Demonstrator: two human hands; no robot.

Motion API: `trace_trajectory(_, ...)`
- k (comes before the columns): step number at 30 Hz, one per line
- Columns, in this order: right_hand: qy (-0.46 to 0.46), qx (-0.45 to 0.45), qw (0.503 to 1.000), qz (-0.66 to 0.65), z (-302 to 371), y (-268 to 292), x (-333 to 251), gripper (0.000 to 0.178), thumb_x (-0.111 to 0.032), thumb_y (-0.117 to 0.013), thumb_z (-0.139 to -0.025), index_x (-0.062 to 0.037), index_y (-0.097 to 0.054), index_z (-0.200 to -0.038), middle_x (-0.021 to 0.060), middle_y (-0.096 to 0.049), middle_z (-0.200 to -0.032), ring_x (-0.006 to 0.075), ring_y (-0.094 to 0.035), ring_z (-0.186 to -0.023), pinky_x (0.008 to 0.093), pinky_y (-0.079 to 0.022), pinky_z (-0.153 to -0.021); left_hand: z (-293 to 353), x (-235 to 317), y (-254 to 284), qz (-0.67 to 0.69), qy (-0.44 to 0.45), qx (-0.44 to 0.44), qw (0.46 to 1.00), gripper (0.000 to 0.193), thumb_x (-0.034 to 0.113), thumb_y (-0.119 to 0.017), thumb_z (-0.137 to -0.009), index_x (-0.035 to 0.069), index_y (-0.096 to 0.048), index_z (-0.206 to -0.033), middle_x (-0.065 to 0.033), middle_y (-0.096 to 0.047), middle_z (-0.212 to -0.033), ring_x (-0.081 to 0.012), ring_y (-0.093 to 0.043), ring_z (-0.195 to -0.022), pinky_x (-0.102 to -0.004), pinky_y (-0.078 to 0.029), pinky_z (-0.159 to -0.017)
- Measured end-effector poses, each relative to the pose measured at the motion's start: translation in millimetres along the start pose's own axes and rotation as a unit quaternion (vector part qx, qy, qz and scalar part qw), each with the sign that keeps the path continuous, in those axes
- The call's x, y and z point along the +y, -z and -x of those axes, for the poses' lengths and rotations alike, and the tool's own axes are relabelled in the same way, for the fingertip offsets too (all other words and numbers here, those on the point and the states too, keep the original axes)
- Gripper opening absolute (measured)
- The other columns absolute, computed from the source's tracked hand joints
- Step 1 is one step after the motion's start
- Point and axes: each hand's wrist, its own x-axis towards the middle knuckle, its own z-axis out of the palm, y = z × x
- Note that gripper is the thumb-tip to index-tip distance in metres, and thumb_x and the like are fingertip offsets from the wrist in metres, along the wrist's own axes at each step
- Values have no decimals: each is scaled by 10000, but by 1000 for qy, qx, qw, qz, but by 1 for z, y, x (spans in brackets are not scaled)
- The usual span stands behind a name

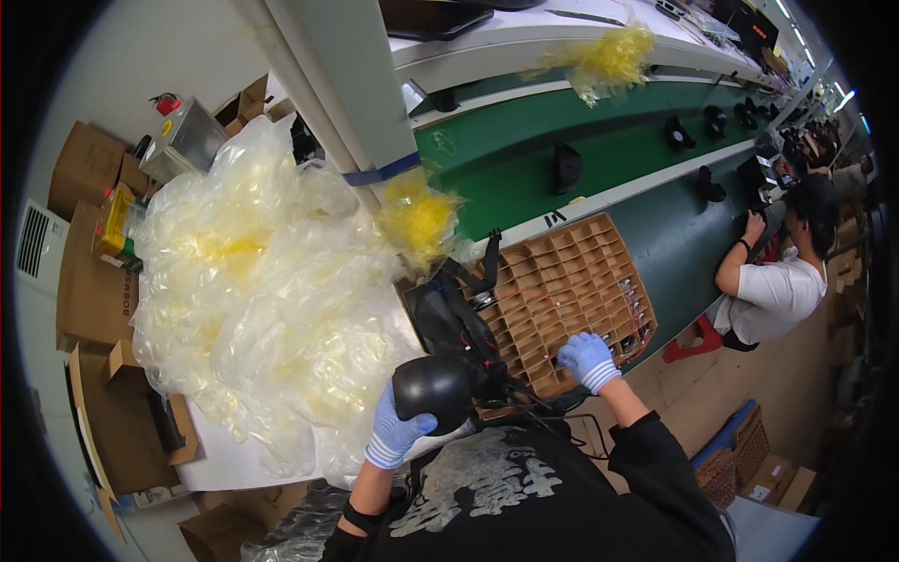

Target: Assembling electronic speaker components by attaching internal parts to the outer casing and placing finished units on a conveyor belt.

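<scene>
My left hand (397, 433), in a blue knit glove with a striped cuff, grips a smooth black rounded shell (434, 391). It holds the shell just above the near end of the work surface. My right hand (587, 362), gloved the same way, is at the near right part of a brown cardboard divider tray (552, 281). Its fingers are bent down at the compartments; whatever they pinch is hidden. Small metallic parts (634, 304) lie in the tray's right-hand cells. Black straps and cables (459, 323) lie between the tray and the shell.
A big heap of clear plastic bags (262, 281) covers the left table. Yellow film bunches (417, 217) hang by a grey post (361, 103). Black pieces (567, 167) sit along a green conveyor (506, 140). A co-worker (777, 281) sits at the right. Cardboard boxes (98, 272) stand at left.
</scene>
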Motion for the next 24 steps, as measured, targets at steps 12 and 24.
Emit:
trace_trajectory(12, -31, -5, 999, 42, -8, -2, -16, 258, -351, -644, -721, -157, -662, -891, 57, -598, -854, 257, -551, -894, 398, -424, -808, -4, -1, 3, 5, 26, -29, 999, 830, 361, -837, -618, 12, -432, -1253, -88, -547, -1166, -186, -526, -1074, -325, -414, -934)
trace_trajectory(24, -144, 311, 908, -241, 26, 91, 33, 43, -12, -654, -728, 1, -633, -764, 93, -594, -700, 204, -571, -644, 295, -463, -636, 11, -12, 22, 20, 22, 22, 999, 818, 384, -825, -624, 11, -441, -1241, -94, -557, -1147, -189, -538, -1056, -328, -419, -926)
